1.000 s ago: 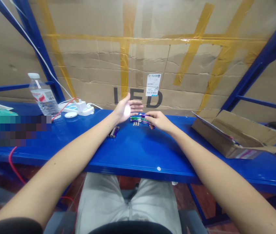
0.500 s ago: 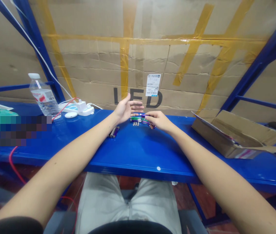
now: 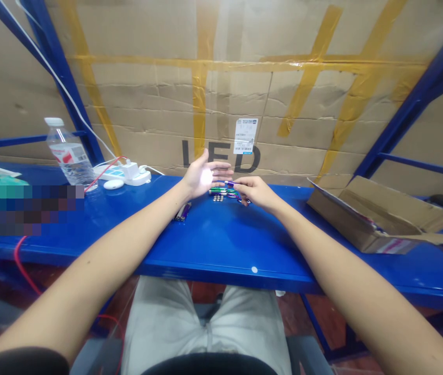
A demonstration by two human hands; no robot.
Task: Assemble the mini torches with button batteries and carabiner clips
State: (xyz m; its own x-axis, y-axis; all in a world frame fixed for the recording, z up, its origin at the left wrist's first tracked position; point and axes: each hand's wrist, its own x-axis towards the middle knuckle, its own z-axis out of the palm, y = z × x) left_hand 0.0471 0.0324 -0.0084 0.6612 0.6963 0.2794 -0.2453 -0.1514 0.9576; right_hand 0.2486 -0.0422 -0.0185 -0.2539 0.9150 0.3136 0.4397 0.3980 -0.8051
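Observation:
My right hand (image 3: 255,191) pinches a small purple flashlight (image 3: 229,183), its end pointing left. A bright white spot of light falls on the palm of my left hand (image 3: 197,178), which is open with fingers spread toward the right. Just under the hands on the blue table lie green and purple metal tubes (image 3: 218,191), partly hidden by my right hand. Several small silver button cells (image 3: 218,198) sit in front of them. Near my left wrist is a cluster of purple and silver tubes (image 3: 183,212), partly covered by my forearm.
An open cardboard box (image 3: 385,234) stands on the right of the blue table (image 3: 221,245). At the left are a water bottle (image 3: 71,156), a white power strip (image 3: 137,177), a round white object (image 3: 113,184) and a red cable (image 3: 24,260). A large taped carton (image 3: 159,104) rises behind.
A bright spot of light now shows on my left palm, where there was none before. Both hands have stayed almost in place.

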